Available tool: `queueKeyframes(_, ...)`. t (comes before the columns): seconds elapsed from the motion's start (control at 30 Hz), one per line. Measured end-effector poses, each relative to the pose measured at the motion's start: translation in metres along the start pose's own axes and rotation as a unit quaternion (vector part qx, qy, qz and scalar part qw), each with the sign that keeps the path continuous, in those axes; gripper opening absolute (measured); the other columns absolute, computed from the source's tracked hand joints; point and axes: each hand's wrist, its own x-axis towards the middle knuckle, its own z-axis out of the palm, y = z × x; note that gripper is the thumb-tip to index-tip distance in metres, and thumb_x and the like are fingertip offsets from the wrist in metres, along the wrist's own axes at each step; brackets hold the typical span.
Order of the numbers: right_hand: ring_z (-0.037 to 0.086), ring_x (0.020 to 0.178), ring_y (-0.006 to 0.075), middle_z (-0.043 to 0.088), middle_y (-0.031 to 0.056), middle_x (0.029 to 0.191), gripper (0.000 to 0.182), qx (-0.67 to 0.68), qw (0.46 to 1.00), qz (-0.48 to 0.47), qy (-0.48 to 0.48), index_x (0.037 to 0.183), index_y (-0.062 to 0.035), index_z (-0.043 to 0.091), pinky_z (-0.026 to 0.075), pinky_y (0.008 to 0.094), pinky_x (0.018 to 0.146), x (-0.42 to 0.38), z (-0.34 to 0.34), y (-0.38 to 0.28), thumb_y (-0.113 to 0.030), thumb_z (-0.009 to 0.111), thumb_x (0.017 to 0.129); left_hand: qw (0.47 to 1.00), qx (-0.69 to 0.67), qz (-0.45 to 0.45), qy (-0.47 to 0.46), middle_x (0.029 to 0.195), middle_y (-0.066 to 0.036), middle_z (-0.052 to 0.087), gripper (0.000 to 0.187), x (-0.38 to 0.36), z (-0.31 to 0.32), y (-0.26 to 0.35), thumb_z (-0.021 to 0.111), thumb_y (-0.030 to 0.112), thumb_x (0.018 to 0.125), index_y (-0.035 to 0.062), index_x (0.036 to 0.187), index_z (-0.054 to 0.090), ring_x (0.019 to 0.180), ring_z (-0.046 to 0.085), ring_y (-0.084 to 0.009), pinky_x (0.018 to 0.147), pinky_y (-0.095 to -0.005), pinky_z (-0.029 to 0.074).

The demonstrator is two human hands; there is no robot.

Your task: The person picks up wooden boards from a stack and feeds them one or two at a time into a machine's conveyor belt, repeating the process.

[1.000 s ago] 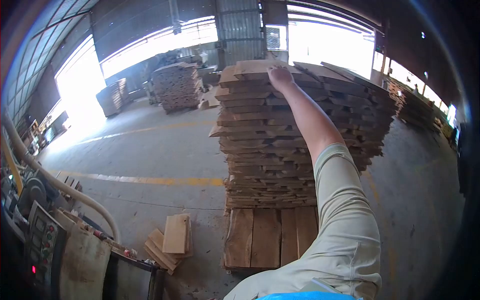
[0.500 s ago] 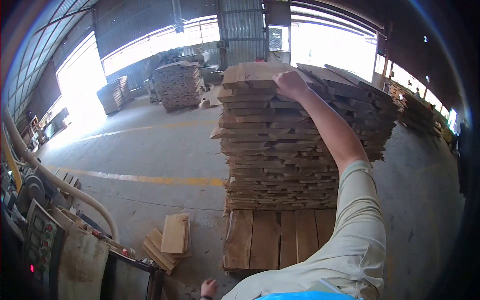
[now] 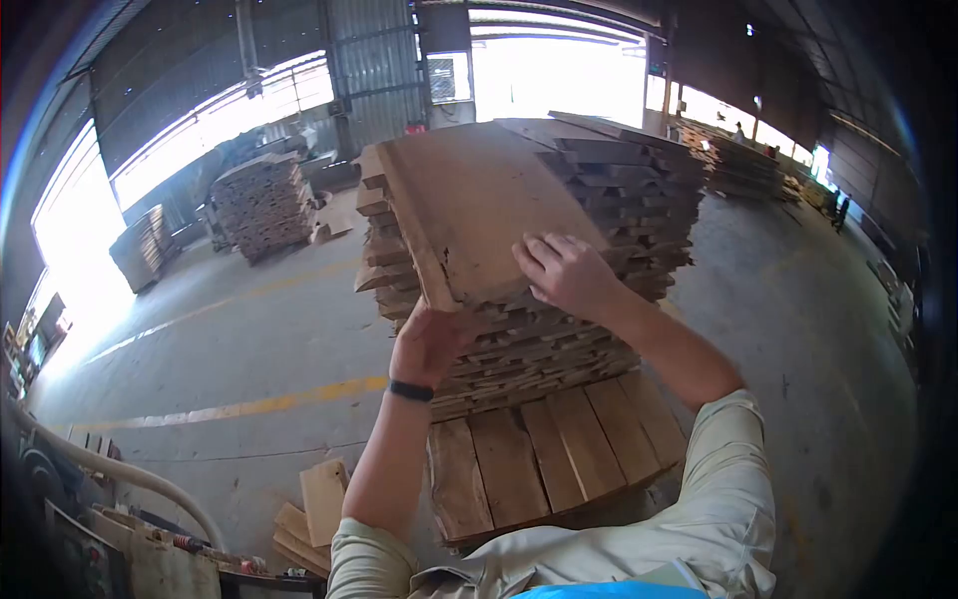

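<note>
A wide wooden board (image 3: 474,200) is tilted over the top of a tall stack of rough planks (image 3: 624,180), its near end drawn toward me. My left hand (image 3: 431,344), with a dark band at the wrist, is under the board's near left corner and grips it; some of its fingers are hidden below the wood. Across the near end, toward the right, lies my right hand (image 3: 566,272), fingers bent over the top face and closed on the edge.
Below the stack, a low layer of boards (image 3: 549,449) lies side by side. Loose short boards (image 3: 321,499) rest on the floor at left, near a machine with a hose (image 3: 150,482). Farther back stand more wood stacks (image 3: 261,205). A yellow line (image 3: 299,397) crosses the floor.
The board's near end has come up and toward me from the stack. My left hand has risen from low down to its corner. My view has turned right.
</note>
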Motion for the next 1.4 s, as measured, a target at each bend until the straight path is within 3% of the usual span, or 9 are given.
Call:
queueKeyframes(0.13, 0.064, 0.099, 0.0258, 0.063, 0.012, 0.112, 0.055, -0.009, 1.0, 0.006, 0.026, 0.119, -0.0045, 0.062, 0.057, 0.0357, 0.088, -0.024, -0.021, -0.008, -0.022, 0.078, 0.07, 0.997, -0.081, 0.016, -0.001, 0.139, -0.016, 0.055, 0.053, -0.012, 0.065, 0.012, 0.051, 0.037, 0.102, 0.0077, 0.145, 0.042, 0.128, 0.054, -0.032, 0.101, -0.0574, 0.048)
queueKeyframes(0.23, 0.061, 0.103, 0.0277, 0.06, 0.013, 0.122, 0.062, -0.001, 1.0, -0.007, 0.005, 0.123, -0.0067, 0.061, 0.055, 0.0368, 0.09, -0.05, -0.01, -0.029, -0.023, 0.079, 0.066, 0.995, -0.093, -0.04, 0.016, 0.133, -0.013, 0.06, 0.052, -0.026, 0.036, 0.001, 0.057, 0.028, 0.099, 0.0068, 0.145, 0.043, 0.122, 0.059, -0.0279, 0.096, -0.0485, 0.054)
queueKeyframes(0.33, 0.059, 0.102, 0.029, 0.06, 0.0119, 0.121, 0.061, 0.031, 0.999, -0.018, 0.001, 0.122, -0.0085, 0.062, 0.054, 0.0384, 0.089, -0.063, -0.012, -0.058, -0.023, 0.08, 0.066, 0.991, 0.046, -0.041, 0.121, 0.128, -0.01, 0.062, 0.054, -0.043, 0.032, -0.011, 0.062, 0.01, 0.092, 0.0054, 0.143, 0.044, 0.115, 0.062, -0.0215, 0.096, -0.038, 0.054)
queueKeyframes(0.43, 0.055, 0.102, 0.029, 0.057, 0.0103, 0.121, 0.059, 0.108, 0.994, -0.003, 0.005, 0.122, -0.0117, 0.063, 0.052, 0.0406, 0.089, -0.084, -0.013, -0.08, -0.026, 0.08, 0.068, 0.986, 0.033, -0.028, 0.161, 0.127, -0.009, 0.063, 0.053, -0.078, 0.038, -0.022, 0.061, 0.003, 0.09, 0.004, 0.141, 0.046, 0.113, 0.062, -0.0202, 0.094, -0.0362, 0.054)
queueKeyframes(0.77, 0.054, 0.108, 0.029, 0.058, 0.0072, 0.125, 0.065, 0.394, 0.918, -0.03, -0.031, 0.123, -0.0157, 0.067, 0.045, 0.0453, 0.095, -0.147, -0.04, -0.193, -0.041, 0.082, 0.065, 0.946, 0.034, 0.038, 0.322, 0.129, -0.01, 0.062, 0.058, -0.284, 0.08, -0.078, 0.068, 0.008, 0.087, -0.0001, 0.14, 0.045, 0.116, 0.062, -0.0219, 0.098, -0.0367, 0.052)
queueKeyframes(0.9, 0.05, 0.12, 0.0276, 0.055, 0.0061, 0.132, 0.067, 0.506, 0.857, -0.085, -0.048, 0.128, -0.0184, 0.064, 0.038, 0.0466, 0.106, -0.15, -0.047, -0.257, -0.036, 0.082, 0.066, 0.891, 0.021, 0.088, 0.446, 0.128, -0.011, 0.062, 0.054, -0.377, 0.112, -0.096, 0.069, 0.01, 0.088, -0.0003, 0.136, 0.048, 0.113, 0.065, -0.022, 0.096, -0.0373, 0.054)
queueKeyframes(1.0, 0.047, 0.129, 0.0281, 0.053, 0.0072, 0.137, 0.066, 0.521, 0.827, -0.199, -0.064, 0.134, -0.0178, 0.059, 0.035, 0.047, 0.112, -0.14, -0.066, -0.316, -0.028, 0.079, 0.072, 0.836, 0.002, 0.146, 0.529, 0.124, -0.013, 0.063, 0.052, -0.46, 0.14, -0.113, 0.069, 0.01, 0.087, -0.0014, 0.133, 0.047, 0.11, 0.066, -0.023, 0.094, -0.0383, 0.056)
queueKeyframes(1.1, 0.048, 0.129, 0.0305, 0.054, 0.0078, 0.137, 0.074, 0.545, 0.789, -0.281, -0.041, 0.136, -0.0174, 0.056, 0.035, 0.048, 0.114, -0.14, -0.052, -0.369, -0.017, 0.08, 0.066, 0.777, -0.005, 0.196, 0.598, 0.122, -0.015, 0.063, 0.051, -0.511, 0.159, -0.13, 0.068, 0.01, 0.087, -0.0026, 0.131, 0.047, 0.109, 0.066, -0.0245, 0.092, -0.0388, 0.057)
queueKeyframes(1.4, 0.048, 0.131, 0.0269, 0.053, 0.0081, 0.138, 0.055, 0.594, 0.667, -0.448, 0.03, 0.141, -0.0195, 0.051, 0.036, 0.0462, 0.113, -0.095, -0.126, -0.546, -0.016, 0.06, 0.087, 0.663, -0.042, 0.37, 0.649, 0.124, -0.016, 0.063, 0.053, -0.68, 0.214, -0.157, 0.065, 0.012, 0.087, -0.004, 0.134, 0.046, 0.109, 0.066, -0.0276, 0.093, -0.041, 0.056)
